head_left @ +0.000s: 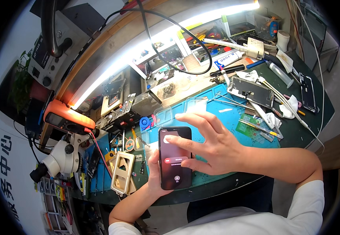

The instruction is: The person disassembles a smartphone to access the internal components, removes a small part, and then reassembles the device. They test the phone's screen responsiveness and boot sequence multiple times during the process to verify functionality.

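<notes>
A black smartphone (170,171) stands in front of me with its screen lit, showing a dark picture, a slider with a red end in the middle and a round button near the bottom. My left hand (154,178) is closed round its left edge and lower back; the fingers behind it are hidden. Over the screen, my right hand (213,144) is spread, empty, with one fingertip at the upper part of the glass and the thumb by the slider's right end. Whether the fingertip presses or hovers I cannot tell.
A blue work mat (217,102) covers the bench's middle. Right of it lie an opened phone frame (251,92), a green circuit board (248,126) and a syringe (280,74). An orange multimeter (68,117), a white microscope (62,156) and a beige metal frame (122,172) stand left.
</notes>
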Available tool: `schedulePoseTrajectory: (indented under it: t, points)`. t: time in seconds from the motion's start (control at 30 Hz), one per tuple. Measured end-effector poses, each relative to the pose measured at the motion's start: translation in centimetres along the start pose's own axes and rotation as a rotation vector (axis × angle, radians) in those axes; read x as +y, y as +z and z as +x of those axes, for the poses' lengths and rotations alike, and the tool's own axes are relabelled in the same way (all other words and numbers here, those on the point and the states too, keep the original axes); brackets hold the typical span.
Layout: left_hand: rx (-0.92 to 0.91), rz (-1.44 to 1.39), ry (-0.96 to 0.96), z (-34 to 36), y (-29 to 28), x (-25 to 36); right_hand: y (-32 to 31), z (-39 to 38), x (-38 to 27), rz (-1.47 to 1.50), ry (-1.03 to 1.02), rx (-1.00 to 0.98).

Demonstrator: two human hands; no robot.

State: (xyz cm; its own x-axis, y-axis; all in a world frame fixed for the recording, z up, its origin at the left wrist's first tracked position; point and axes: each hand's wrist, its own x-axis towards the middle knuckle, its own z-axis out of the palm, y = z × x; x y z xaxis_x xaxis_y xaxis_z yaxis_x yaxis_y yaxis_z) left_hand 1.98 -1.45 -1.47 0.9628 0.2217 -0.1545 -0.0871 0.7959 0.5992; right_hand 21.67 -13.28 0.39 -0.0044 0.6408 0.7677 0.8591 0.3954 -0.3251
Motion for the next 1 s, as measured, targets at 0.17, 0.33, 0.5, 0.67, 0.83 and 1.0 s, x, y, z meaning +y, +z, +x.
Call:
schedulePoseTrajectory:
  t: [0.17, 0.33, 0.5, 0.67, 0.83, 1.0]
  points:
    - [0.175, 0.224, -0.035, -0.2, 1.0, 0.2, 0.2, 0.1, -0.3, -0.013, -0.001, -0.015]
    - [0.0, 0.043, 0.042, 0.2, -0.2, 0.2, 0.1, 0.0, -0.1, -0.051, -0.002, -0.009]
    - [0.054, -0.021, 0.176, 0.7, 0.7, 0.9, 0.0, -0.3, 0.5, -0.132, 0.067, -0.028]
    - [0.02, 0.075, 0.268, 0.8, -0.5, 1.2, -0.1, -0.5, 0.6, -0.039, 0.19, -0.059]
    - [0.179, 0.441, 0.322, 0.6, 0.6, 0.8, 0.3, -0.2, -2.2, 0.555, 0.538, -0.316]
    - [0.076, 0.433, 0.386, 0.5, -0.7, 0.0, 0.7, -0.7, -2.9, 0.445, 0.489, -0.288]
